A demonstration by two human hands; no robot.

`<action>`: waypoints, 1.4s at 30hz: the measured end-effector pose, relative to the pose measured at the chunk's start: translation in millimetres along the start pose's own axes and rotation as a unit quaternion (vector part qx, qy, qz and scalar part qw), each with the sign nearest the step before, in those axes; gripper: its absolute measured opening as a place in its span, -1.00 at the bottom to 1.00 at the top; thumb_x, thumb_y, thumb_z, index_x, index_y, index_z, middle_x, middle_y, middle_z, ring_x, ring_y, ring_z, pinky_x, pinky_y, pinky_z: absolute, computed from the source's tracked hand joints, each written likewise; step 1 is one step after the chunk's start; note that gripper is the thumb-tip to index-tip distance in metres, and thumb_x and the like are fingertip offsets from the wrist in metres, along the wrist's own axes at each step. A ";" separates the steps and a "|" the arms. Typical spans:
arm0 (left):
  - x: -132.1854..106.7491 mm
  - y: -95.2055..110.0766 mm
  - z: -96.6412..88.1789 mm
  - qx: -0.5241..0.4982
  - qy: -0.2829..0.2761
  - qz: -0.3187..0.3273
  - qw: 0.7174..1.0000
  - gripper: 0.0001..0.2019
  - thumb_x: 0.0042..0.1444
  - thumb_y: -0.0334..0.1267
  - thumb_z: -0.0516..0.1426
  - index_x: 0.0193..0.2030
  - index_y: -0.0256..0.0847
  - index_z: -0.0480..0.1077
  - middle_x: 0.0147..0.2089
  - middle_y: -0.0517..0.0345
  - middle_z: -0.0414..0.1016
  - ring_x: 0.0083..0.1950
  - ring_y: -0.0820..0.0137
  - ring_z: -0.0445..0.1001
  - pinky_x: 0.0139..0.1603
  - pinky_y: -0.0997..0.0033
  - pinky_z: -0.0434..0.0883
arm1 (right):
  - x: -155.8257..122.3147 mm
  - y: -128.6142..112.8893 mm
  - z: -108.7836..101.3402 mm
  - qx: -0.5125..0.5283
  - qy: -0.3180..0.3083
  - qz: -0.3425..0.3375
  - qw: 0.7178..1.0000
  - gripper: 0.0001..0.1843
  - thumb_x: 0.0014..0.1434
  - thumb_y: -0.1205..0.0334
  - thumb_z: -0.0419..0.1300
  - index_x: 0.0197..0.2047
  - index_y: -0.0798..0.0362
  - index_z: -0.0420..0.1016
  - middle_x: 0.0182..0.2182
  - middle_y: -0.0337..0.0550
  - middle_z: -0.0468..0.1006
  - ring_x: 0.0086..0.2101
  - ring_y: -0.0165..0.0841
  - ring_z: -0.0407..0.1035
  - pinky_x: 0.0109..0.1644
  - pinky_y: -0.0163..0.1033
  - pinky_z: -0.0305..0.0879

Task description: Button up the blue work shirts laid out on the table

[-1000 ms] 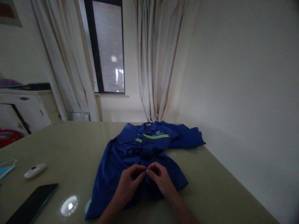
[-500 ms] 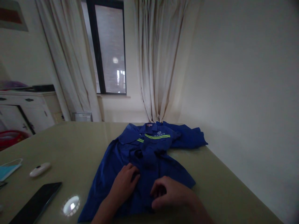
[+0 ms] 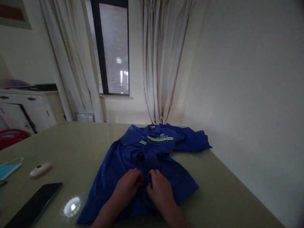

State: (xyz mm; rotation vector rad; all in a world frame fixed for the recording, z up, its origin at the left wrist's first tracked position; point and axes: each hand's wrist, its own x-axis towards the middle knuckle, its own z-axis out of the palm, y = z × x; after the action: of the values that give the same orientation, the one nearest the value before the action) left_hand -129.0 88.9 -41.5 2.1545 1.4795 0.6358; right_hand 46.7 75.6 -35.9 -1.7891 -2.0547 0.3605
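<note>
A dark blue work jacket (image 3: 181, 179) lies front up on the table, its collar at the far end and its lower edge towards me. A yellow-green stripe (image 3: 160, 138) and a white printed logo (image 3: 162, 135) cross its chest. One sleeve stretches out to the right; the left sleeve appears folded across the front. My left hand (image 3: 128, 185) is closed on the cloth just left of the front opening. Opposite it, my right hand (image 3: 161, 190) grips the cloth at the right side of the opening. The fingertips of both hands are partly hidden.
On the left of the greenish table (image 3: 85, 142) lie a phone (image 3: 33, 205), a white oval device (image 3: 40, 169) and a blue face mask (image 3: 9, 171). A wall (image 3: 249, 110) runs along the right edge. Curtains (image 3: 163, 63) and a window (image 3: 114, 47) stand beyond.
My right hand has moved left and forward from over the lower right of the jacket onto its front opening. My left hand stays nearly in place. The jacket's lower left corner has shifted slightly outward.
</note>
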 end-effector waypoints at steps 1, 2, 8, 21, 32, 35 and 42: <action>0.3 1.5 2.4 -0.001 0.011 0.011 1.000 -0.82 0.11 -0.42 0.06 -0.26 -0.11 0.44 -0.17 0.14 0.52 -0.06 0.24 0.43 -0.03 0.30 0.29 | 0.6 3.2 -0.3 0.028 0.007 0.004 1.000 -0.62 0.05 0.45 0.14 -0.08 -0.03 0.52 -0.17 -0.11 0.59 -0.17 -0.23 0.53 -0.18 -0.25 0.32; 0.6 3.2 5.2 -0.004 0.023 0.017 1.000 -0.83 0.12 -0.42 0.05 -0.26 -0.11 0.43 -0.18 0.14 0.52 -0.06 0.23 0.43 -0.03 0.29 0.29 | 1.8 6.8 -0.8 0.073 0.013 0.007 0.997 -0.62 0.03 0.47 0.13 -0.10 -0.02 0.54 -0.23 -0.13 0.61 -0.22 -0.26 0.53 -0.19 -0.26 0.32; 3.1 10.5 20.3 -0.137 0.065 0.012 0.988 -0.78 0.18 -0.38 0.04 -0.09 -0.10 0.41 -0.17 0.11 0.56 -0.11 0.26 0.51 -0.07 0.33 0.35 | 10.4 21.1 -6.8 0.377 0.035 0.008 0.925 -0.72 0.11 0.28 0.18 -0.13 0.08 0.62 -0.32 -0.12 0.63 -0.31 -0.26 0.52 -0.22 -0.27 0.40; 4.9 10.2 27.3 -0.259 0.123 -0.003 0.958 -0.73 0.10 -0.39 0.07 -0.04 -0.08 0.30 -0.17 0.19 0.55 -0.14 0.33 0.56 -0.09 0.38 0.43 | 3.2 14.7 -4.1 0.326 0.059 -0.080 0.940 -0.80 0.25 0.32 0.20 -0.16 -0.03 0.66 -0.24 -0.15 0.62 -0.21 -0.28 0.53 -0.10 -0.27 0.37; 2.8 14.4 22.8 -0.232 0.113 0.000 0.966 -0.75 0.13 -0.38 0.05 -0.04 -0.08 0.31 -0.14 0.17 0.55 -0.09 0.32 0.56 -0.01 0.32 0.44 | 2.1 13.0 -2.1 0.293 0.106 -0.086 0.946 -0.85 0.26 0.35 0.18 -0.25 0.00 0.60 -0.28 -0.17 0.60 -0.26 -0.31 0.50 -0.15 -0.30 0.34; 2.3 17.1 21.6 -0.253 0.125 0.002 0.959 -0.79 0.20 -0.32 0.05 -0.03 -0.09 0.32 -0.15 0.16 0.56 -0.09 0.32 0.56 -0.02 0.33 0.45 | 2.2 11.3 -4.0 0.286 0.103 -0.086 0.949 -0.86 0.26 0.33 0.18 -0.24 0.00 0.59 -0.29 -0.17 0.59 -0.27 -0.32 0.50 -0.17 -0.31 0.34; 7.9 12.3 27.7 -0.324 0.161 -0.041 0.931 -0.71 0.16 -0.02 0.23 -0.12 -0.15 0.37 -0.23 0.16 0.52 -0.15 0.29 0.56 -0.09 0.34 0.48 | 1.6 11.0 -4.8 0.248 0.094 -0.092 0.960 -0.85 0.28 0.30 0.15 -0.24 0.00 0.57 -0.28 -0.15 0.58 -0.26 -0.31 0.49 -0.16 -0.30 0.34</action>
State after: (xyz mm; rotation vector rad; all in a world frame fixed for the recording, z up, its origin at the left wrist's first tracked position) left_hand -100.8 89.5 -55.2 1.5170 1.2542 1.2863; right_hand 58.4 78.5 -36.3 -1.2714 -1.7801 0.5693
